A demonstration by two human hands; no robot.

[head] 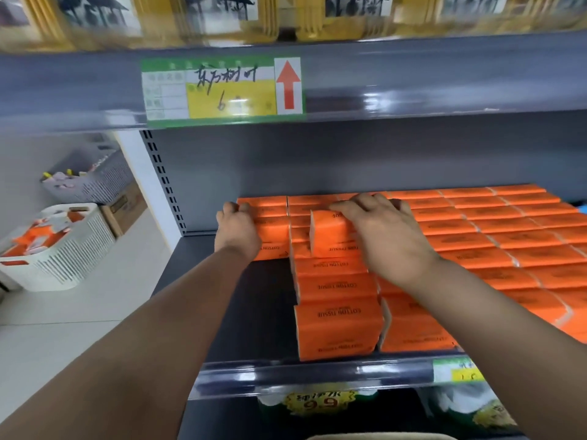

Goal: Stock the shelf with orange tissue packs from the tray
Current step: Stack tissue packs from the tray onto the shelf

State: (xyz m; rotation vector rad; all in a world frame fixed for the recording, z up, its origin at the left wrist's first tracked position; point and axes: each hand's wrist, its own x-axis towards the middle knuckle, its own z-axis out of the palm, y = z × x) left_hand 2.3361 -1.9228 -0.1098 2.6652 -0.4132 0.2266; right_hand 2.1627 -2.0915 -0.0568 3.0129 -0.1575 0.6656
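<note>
Left of the shelf (254, 312), a white tray (73, 249) holds orange packs (30, 240)

Dark grey metal shelf (254, 312): orange tissue packs (508, 242) laid flat in tight rows, back to front, across centre and right. Price label (457, 371) on its front rail. White floor (79, 328), to the left: white slotted tray (63, 255), cardboard box (124, 211), grey basket (95, 179).

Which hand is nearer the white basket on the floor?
Left. The left hand grips the leftmost packs, toward the white basket; the right hand holds the raised pack farther right.
</note>
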